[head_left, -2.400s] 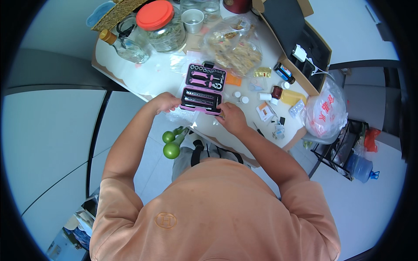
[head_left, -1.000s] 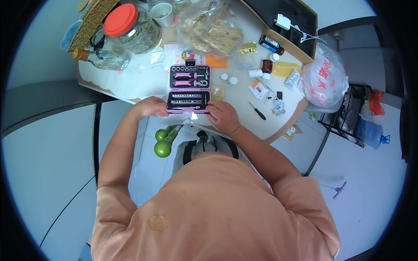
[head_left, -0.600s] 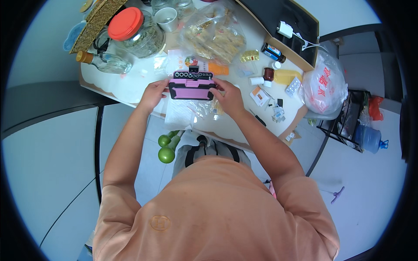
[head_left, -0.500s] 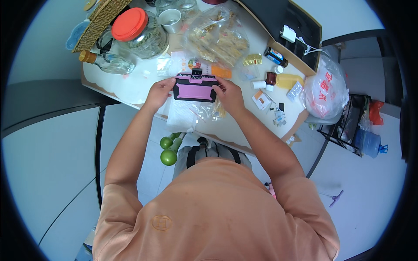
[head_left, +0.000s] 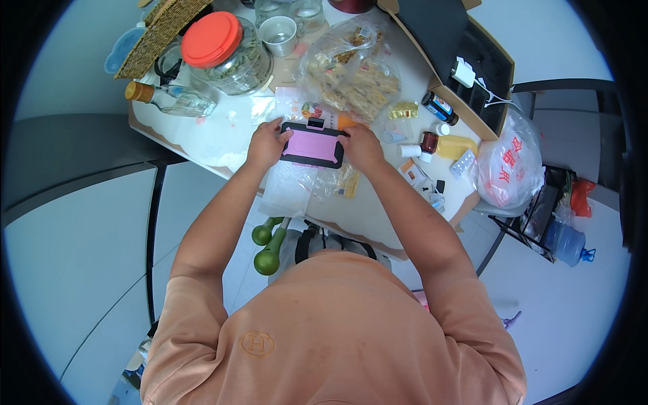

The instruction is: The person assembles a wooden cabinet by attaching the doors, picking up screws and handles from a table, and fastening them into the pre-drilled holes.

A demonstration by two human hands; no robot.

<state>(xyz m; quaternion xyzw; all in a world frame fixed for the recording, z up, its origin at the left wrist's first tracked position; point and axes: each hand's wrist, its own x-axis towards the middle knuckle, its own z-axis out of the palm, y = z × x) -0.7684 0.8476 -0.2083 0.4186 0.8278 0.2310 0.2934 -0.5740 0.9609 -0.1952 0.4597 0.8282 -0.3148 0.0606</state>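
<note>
A flat pink and black box [head_left: 314, 144], with a small black latch-like piece [head_left: 315, 124] at its far edge, is between my two hands over the near side of the table. My left hand [head_left: 267, 143] grips its left end, thumb on the face. My right hand [head_left: 362, 147] closes on the right end. Fingers behind the box are hidden. Under and beside it lie a white sheet in clear plastic [head_left: 287, 191], a printed bag [head_left: 290, 98] and crumpled clear wrap [head_left: 331, 183].
A red-lidded glass jar [head_left: 233, 64], a corked bottle [head_left: 179, 100], a metal cup [head_left: 278, 36] and a bag of dried food [head_left: 354, 71] stand farther back. At right are small bottles [head_left: 430, 142], a blister pack [head_left: 463, 163] and an open cardboard box [head_left: 466, 108].
The box has tipped so its pink face shows more squarely and the row along its far edge is less visible. My left thumb has moved onto the face. The whole view has shifted slightly.
</note>
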